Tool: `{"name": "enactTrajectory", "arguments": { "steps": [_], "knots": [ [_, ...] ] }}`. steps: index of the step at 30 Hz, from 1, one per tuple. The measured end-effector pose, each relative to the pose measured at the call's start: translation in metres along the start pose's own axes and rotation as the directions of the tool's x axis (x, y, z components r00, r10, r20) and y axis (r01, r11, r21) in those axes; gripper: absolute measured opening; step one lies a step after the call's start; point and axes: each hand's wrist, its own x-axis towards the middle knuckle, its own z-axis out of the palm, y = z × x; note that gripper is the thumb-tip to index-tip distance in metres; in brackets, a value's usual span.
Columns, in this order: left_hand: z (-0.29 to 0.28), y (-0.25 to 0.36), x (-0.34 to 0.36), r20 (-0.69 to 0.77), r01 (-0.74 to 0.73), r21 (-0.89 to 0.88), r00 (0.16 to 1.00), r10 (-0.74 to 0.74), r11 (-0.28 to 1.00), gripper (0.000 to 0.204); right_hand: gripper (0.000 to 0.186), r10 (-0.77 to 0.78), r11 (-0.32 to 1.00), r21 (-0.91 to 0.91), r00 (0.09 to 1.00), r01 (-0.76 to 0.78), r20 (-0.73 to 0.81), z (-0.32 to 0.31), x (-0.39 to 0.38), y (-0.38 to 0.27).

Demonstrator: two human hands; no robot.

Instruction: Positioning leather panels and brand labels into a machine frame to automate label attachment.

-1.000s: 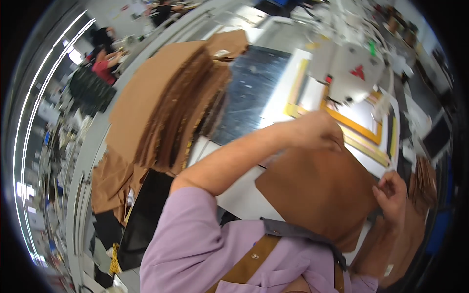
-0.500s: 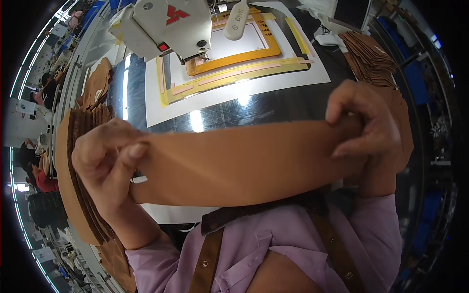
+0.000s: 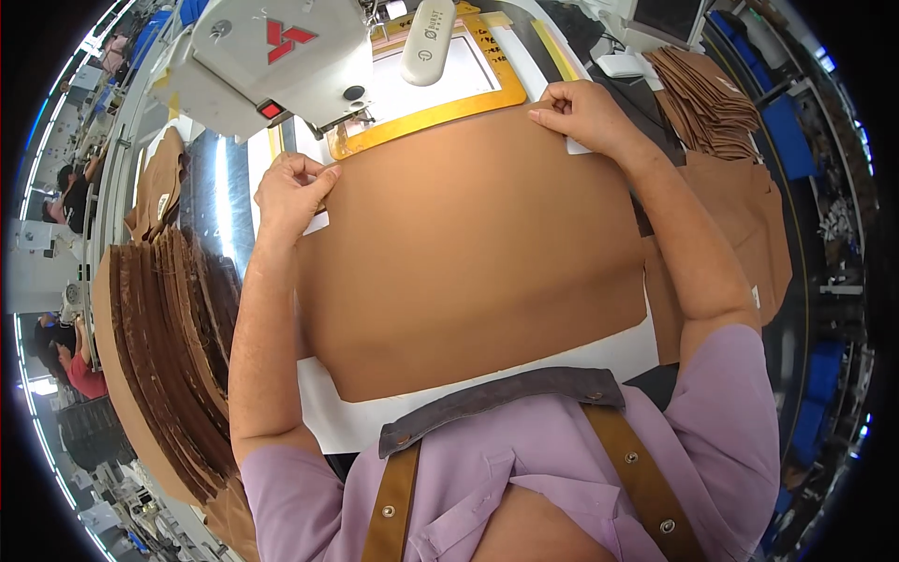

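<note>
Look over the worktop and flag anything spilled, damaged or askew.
Nothing looks spilled or plainly damaged. The brown sheet is spread between the left hand and right hand. The untidiest spot is the brown stack at left: its layered edges look ragged and uneven.

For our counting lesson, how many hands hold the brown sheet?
2: left hand at far left corner of the brown sheet, right hand at far right corner.

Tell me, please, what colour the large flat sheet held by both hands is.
The sheet is plain tan-brown, best seen in the head view.
</note>
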Motion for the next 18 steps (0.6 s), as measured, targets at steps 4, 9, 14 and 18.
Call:
{"name": "enactTrajectory", "arguments": {
  "steps": [4, 9, 14, 18],
  "knots": [
    [0.004, 0.0, 0.013, -0.063, -0.106, 0.239, 0.99, 0.124, 0.965, 0.025, 0.029, -0.01, 0.999, -0.034, 1.0, 0.01, 0.0, 0.005, 0.021, 0.014],
    [-0.004, -0.017, 0.063, -0.075, -0.055, 0.374, 0.993, 0.089, 0.926, 0.027, 0.027, -0.063, 0.992, -0.109, 0.996, 0.057, -0.06, 0.003, 0.057, 0.024],
    [0.001, -0.045, 0.127, -0.172, -0.152, 0.36, 0.959, 0.226, 0.921, 0.028, 0.032, -0.036, 0.946, -0.323, 0.995, 0.006, -0.088, -0.004, 0.126, 0.022],
    [-0.016, -0.061, 0.166, -0.122, -0.186, 0.121, 0.972, 0.201, 0.975, 0.029, 0.034, 0.045, 0.919, -0.378, 0.983, -0.11, -0.177, 0.001, 0.189, 0.017]
  ]
}}
